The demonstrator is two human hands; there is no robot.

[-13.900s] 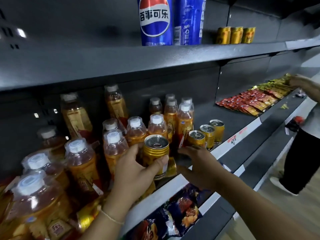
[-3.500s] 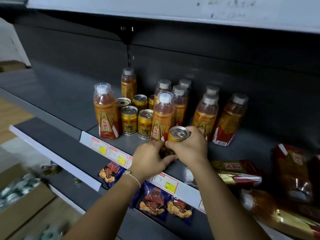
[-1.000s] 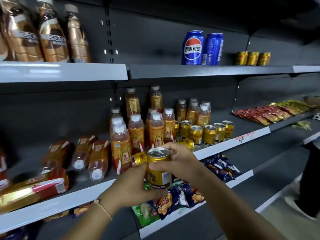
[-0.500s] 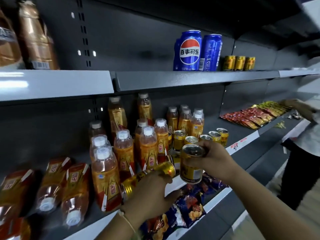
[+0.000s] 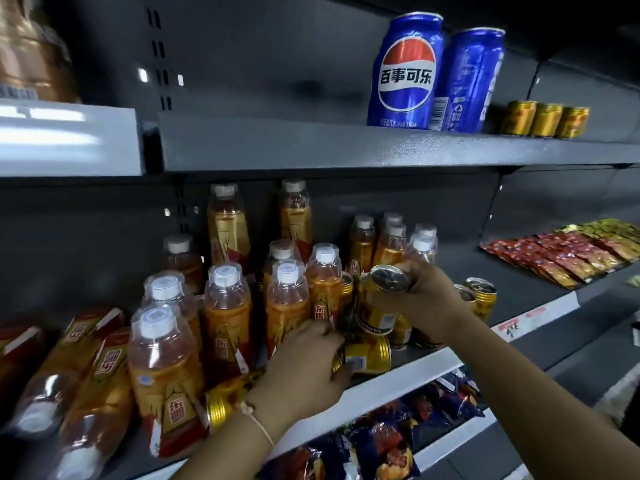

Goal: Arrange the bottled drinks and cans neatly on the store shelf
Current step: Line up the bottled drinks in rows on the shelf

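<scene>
- A short gold metal can with a silver pull-tab lid point(image 5: 379, 299) is gripped by the right hand point(image 5: 427, 299), tilted, above the grey metal middle shelf point(image 5: 408, 379) beside upright orange plastic bottles with white caps point(image 5: 287, 303).
- A second gold ribbed can lying on its side point(image 5: 369, 353) is clasped by the left hand point(image 5: 304, 368) at the shelf's front edge.
- Half a second ago the held can was lower, before the shelf edge; it is now raised among standing cans.

Gold can point(image 5: 375, 306): tilting, silver top showing, above shelf edge point(image 5: 398, 379). Second gold can point(image 5: 369, 353): lying on its side at the front. Orange bottled drinks point(image 5: 227, 306), clear-capped: standing clustered; several bottles point(image 5: 93, 386) lying flat at left.
</scene>
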